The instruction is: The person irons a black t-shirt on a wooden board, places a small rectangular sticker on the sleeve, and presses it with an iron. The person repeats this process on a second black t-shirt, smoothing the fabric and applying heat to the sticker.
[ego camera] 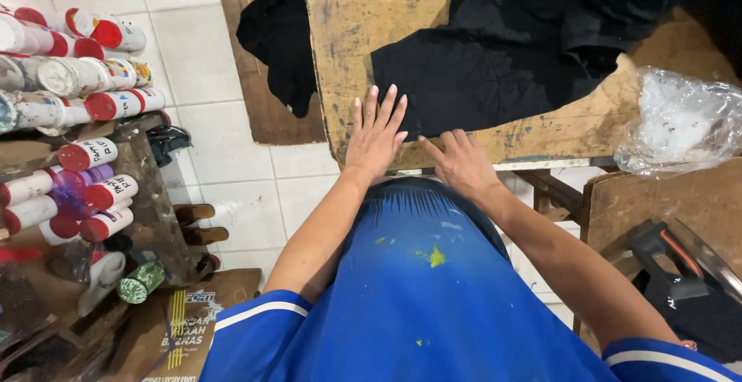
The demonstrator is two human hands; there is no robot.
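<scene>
Blue shirt fabric [425,297], flecked with yellow paint, filled the bottom of the view. Above it, both bare arms reached to a worn wooden table [363,34]. Left hand [375,136] lay flat, fingers spread wide, its fingertips on the near edge of a black cloth [495,65] spread over the tabletop. Right hand [462,162] rested open just beside it at the table's front edge, fingers touching the cloth's hem; neither hand gripped anything. A crumpled clear plastic bag [680,123] sat at the right. Red-capped paint bottles [85,104] crowded a rack at the left.
</scene>
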